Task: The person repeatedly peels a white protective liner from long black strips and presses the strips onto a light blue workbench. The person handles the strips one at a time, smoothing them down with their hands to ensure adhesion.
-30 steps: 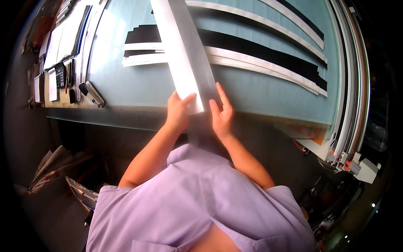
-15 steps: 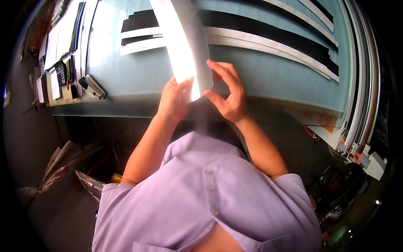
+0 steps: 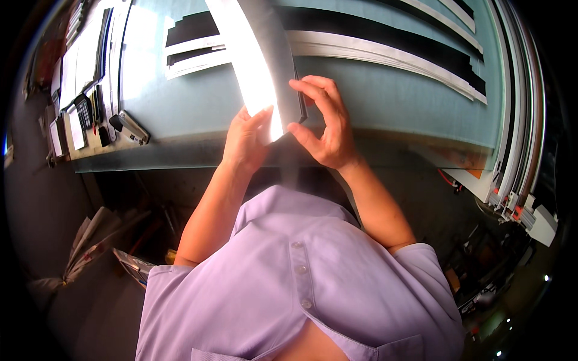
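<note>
A long, glossy white strip [image 3: 253, 66] stretches away from me over the table, its near end between my hands. My left hand [image 3: 245, 138] is closed on its near left corner, thumb on top and the other fingers mostly hidden beneath. A thin dark edge shows along the strip's right side, so there may be more than one layer. My right hand [image 3: 328, 123] is at that side with thumb and index finger apart and curved, their tips at the strip's edge. Behind it, part of the middle finger is hidden.
Stacked black and white strips [image 3: 373, 51] lie across the glass-topped table [image 3: 180, 102]. At the left are a stapler [image 3: 129, 127], a calculator [image 3: 83, 111], pens and papers. Metal rails [image 3: 515, 108] run along the right edge. Folded material [image 3: 84, 240] stands at lower left.
The view has shifted slightly. My right fingertips have moved a little along the strip's right edge, where more of the dark edge shows. My left hand keeps its hold.
</note>
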{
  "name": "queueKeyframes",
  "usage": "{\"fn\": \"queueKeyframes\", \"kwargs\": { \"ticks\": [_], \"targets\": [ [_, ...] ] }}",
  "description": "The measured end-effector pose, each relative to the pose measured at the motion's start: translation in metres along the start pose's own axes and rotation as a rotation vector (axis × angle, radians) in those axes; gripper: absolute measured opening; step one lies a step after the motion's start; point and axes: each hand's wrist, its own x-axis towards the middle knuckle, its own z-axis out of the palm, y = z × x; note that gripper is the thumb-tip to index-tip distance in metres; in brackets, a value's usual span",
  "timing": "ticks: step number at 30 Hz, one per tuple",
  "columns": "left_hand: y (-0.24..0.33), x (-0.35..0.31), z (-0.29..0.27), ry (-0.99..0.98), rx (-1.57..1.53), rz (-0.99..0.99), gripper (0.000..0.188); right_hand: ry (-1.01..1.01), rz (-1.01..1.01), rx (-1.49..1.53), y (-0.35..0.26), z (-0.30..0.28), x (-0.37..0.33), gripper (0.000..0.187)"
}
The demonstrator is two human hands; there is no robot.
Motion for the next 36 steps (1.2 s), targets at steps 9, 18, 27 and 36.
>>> {"fn": "queueKeyframes", "kwargs": {
  "ticks": [9, 18, 27, 36],
  "targets": [
    [-0.003, 0.002, -0.002, 0.006, -0.010, -0.033, 0.030, 0.028, 0.016, -0.008, 0.002, 0.002, -0.004, 0.059],
    [-0.007, 0.003, -0.008, -0.075, 0.000, -0.060, 0.025, 0.027, -0.063, -0.106, 0.000, 0.003, -0.001, 0.060],
    [-0.008, 0.002, -0.010, -0.108, -0.039, -0.074, 0.024, 0.006, -0.100, -0.101, -0.006, 0.006, 0.004, 0.061],
    [-0.012, 0.002, -0.012, -0.150, -0.067, -0.068, 0.026, 0.025, -0.141, -0.149, -0.005, 0.007, 0.006, 0.061]
  ]
}}
